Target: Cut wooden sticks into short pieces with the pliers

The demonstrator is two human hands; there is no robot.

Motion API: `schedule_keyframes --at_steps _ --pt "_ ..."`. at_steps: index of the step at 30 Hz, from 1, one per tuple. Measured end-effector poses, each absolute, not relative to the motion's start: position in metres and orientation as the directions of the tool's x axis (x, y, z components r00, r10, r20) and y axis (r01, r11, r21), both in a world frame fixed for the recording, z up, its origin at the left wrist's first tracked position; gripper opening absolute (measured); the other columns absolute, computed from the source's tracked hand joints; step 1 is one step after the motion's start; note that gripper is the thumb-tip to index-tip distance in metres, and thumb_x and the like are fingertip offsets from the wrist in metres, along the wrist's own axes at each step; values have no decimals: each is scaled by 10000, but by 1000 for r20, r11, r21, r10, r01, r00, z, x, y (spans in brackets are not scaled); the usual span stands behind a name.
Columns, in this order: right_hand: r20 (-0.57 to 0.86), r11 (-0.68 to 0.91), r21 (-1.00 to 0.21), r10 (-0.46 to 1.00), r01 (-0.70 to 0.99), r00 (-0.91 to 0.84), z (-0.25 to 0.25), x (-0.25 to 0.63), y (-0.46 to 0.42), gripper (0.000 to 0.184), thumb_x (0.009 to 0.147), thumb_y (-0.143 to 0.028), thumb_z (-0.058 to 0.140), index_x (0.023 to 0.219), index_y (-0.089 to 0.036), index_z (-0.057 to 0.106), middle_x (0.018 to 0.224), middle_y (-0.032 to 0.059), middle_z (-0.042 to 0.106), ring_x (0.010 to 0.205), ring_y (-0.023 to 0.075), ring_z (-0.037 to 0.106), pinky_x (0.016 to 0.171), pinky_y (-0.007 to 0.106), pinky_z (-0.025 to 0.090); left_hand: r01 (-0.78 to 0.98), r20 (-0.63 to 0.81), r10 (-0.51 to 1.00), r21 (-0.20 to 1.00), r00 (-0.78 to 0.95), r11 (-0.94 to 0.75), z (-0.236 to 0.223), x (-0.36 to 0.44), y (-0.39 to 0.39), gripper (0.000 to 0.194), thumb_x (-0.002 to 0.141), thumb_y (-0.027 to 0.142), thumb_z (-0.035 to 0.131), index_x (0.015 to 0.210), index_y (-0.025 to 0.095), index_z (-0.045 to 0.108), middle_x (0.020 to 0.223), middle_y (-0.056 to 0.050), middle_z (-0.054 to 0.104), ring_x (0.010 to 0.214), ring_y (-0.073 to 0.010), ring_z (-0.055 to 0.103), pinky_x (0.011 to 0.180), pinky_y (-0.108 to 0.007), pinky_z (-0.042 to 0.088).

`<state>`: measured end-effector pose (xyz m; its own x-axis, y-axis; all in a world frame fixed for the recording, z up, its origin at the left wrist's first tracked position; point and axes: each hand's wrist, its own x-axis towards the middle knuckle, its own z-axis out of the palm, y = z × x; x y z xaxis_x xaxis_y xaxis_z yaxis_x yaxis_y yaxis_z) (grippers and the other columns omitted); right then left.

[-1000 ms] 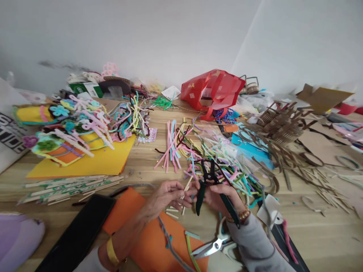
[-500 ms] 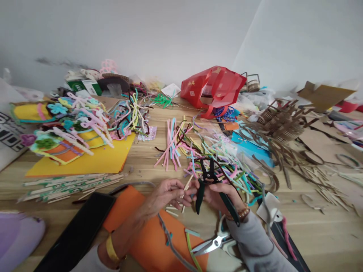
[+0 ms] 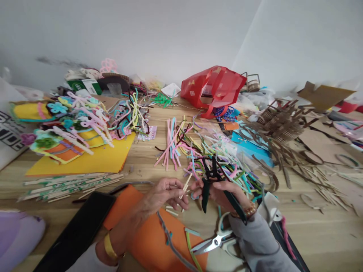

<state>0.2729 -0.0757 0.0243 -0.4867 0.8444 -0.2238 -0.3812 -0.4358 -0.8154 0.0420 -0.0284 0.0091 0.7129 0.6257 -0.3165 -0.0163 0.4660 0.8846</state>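
Observation:
My left hand (image 3: 166, 195) pinches a pale thin wooden stick (image 3: 186, 183) between thumb and fingers, its upper end tilted to the right. In my right hand (image 3: 224, 192) are wire strippers (image 3: 212, 175) with black jaws and dark green handles; the jaws point away from me, slightly apart. A narrow gap separates my right fingertips from the stick. Short cut stick pieces (image 3: 172, 212) lie on the table below my left hand. Close under my right wrist, scissors (image 3: 212, 244) with pale handles rest half open over an orange sheet (image 3: 155, 241).
Many coloured pipe cleaners (image 3: 198, 145) heap up beyond my hands. A red bag (image 3: 193, 88) stands by the wall. Bundled wooden sticks (image 3: 70, 187) and a long black case (image 3: 82, 230) lie left. Brown woven baskets (image 3: 283, 122) are at the right.
My right hand has shifted slightly right with the wire strippers, and its fingertips have come away from the stick. My left hand still pinches the stick in nearly the same place.

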Motion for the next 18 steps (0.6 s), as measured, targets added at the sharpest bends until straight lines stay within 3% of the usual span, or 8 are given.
schedule_keyframes --at_steps 4,7,10,18 --pt "-241 -378 -900 847 -218 -474 39 281 -80 289 767 -387 621 965 -181 661 1038 111 675 985 301 626 877 432 452 -9 -325 612 879 721 477 13 42 -31 296 731 351 736 874 148 575 688 -41 695 636 -184 688 537 -228 466" --pt "-304 -312 -949 866 46 -398 54 284 -85 311 785 -395 641 989 -160 648 1050 104 663 1005 291 596 941 435 412 -10 -324 621 882 714 472 13 42 -32 294 745 346 722 905 147 578 707 -50 700 642 -183 687 539 -229 462" --pt "-388 -300 -891 892 341 -231 69 283 -89 415 768 -453 672 1063 -166 623 1119 96 636 1099 304 525 997 439 368 -19 -312 619 883 721 468 11 41 -31 311 736 355 725 916 150 577 728 -52 703 645 -189 689 538 -237 469" --pt "-453 -152 -749 828 646 -330 80 280 -92 359 832 -438 612 1068 -167 599 952 51 628 895 233 555 812 347 446 -54 -306 656 882 690 469 14 39 -29 285 699 354 749 834 163 585 707 -33 717 639 -175 695 533 -220 471"
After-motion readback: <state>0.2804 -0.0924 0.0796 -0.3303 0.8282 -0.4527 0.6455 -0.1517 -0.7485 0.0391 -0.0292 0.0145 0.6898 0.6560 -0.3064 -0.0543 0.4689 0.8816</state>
